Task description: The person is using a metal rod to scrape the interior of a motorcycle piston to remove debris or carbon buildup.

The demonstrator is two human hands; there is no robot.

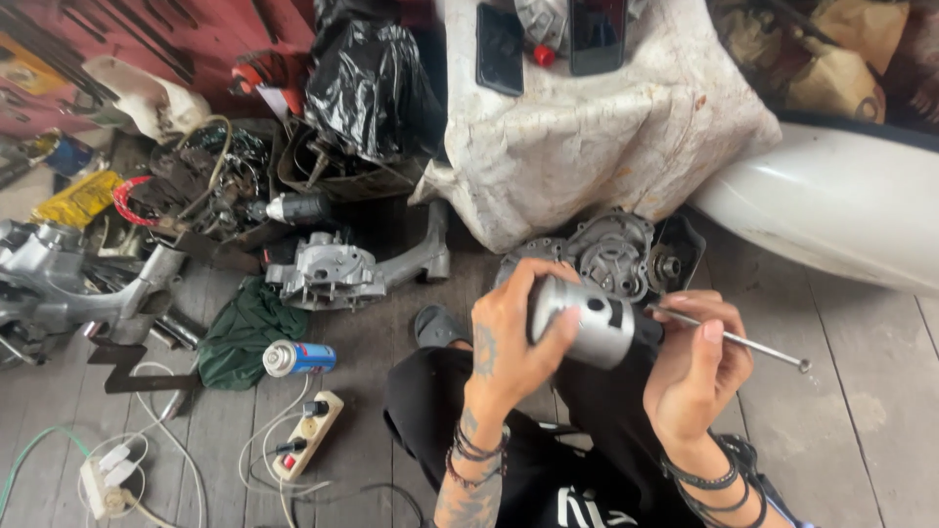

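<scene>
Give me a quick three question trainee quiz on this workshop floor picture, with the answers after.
1. True or false: the left hand grips the silver piston.
2. What does the right hand hold? A) thin metal rod B) hammer C) phone
3. Fill in: the blue spray can lies beside a green ____.

Key: 1 true; 2 A; 3 cloth.

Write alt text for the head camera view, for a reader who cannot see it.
A seated person's left hand grips a silver engine piston while the right hand holds a thin metal rod against its end. On the grey plank floor around them lie metal engine casings, a green rag, a blue spray can and a power strip.
</scene>
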